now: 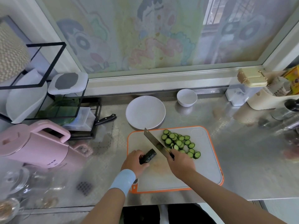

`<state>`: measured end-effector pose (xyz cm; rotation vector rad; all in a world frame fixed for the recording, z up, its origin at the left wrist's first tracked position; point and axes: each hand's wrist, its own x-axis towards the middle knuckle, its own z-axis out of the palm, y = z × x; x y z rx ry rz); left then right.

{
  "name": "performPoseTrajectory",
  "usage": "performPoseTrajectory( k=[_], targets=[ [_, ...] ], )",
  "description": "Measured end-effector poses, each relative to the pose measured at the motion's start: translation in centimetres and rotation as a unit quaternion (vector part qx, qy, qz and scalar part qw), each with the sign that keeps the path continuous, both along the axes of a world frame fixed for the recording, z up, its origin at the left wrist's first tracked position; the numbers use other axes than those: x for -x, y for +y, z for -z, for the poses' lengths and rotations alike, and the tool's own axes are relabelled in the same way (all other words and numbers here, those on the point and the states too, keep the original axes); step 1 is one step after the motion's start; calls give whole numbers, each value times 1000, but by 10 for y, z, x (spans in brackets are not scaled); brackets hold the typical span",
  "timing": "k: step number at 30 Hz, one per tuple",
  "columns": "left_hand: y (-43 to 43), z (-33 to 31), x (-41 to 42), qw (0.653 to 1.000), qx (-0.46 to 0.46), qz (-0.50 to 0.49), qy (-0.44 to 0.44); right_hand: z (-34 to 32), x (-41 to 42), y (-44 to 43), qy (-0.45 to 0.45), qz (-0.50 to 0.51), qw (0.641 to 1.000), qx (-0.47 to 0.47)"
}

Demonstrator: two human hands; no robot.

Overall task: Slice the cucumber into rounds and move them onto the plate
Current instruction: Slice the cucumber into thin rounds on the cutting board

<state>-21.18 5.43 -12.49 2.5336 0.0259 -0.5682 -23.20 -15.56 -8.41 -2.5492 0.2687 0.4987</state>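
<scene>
Steel counter (242,159) under a frosted window carries an orange-rimmed board (205,167). On it lies the cucumber (148,156), now only a short dark stub near the board's left side, with its cut end pointing toward the middle.

My left grip (134,160) is curled over the stub's outer end and pins it to the board. My right grip (180,164) is closed round the handle of the knife (155,141). The blade runs away from me, just beside the cut end, between the stub and the slices. I cannot tell whether its edge touches the board.

Right of the blade, the rounds (179,143) lie in a loose, overlapping heap on the far right part of the board.

Just beyond the board's far edge stands the plate (145,112), white, with no rounds on it. A small white bowl (186,97) sits further back to the right. A second, black-handled knife (106,118) lies left of the plate by a wire rack, and a pink kettle (35,146) stands at the far left.

I judge the slicing nearly done, with only a few cuts left in the stub. The whole transfer remains, since every round has yet to go onto the plate.
</scene>
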Motion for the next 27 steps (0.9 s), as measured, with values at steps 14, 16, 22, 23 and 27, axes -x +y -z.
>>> performPoseTrajectory(
  k=[14, 16, 22, 23, 27],
  targets=[
    [-9, 10, 24, 993, 24, 21, -116, 10, 14, 2, 7, -72, 997, -11],
    [-15, 13, 23, 987, 11, 66, -146, 13, 13, 1, 13, -77, 997, -16],
    [-32, 29, 32, 979, 21, 93, -183, 20, 12, -1, 10, -99, 995, -31],
    [-33, 32, 33, 978, 25, 83, -189, 21, 12, -1, 10, -97, 995, -33],
    [-37, 35, 34, 973, 24, 59, -220, 26, 11, 0, 17, -98, 994, -36]
  ],
)
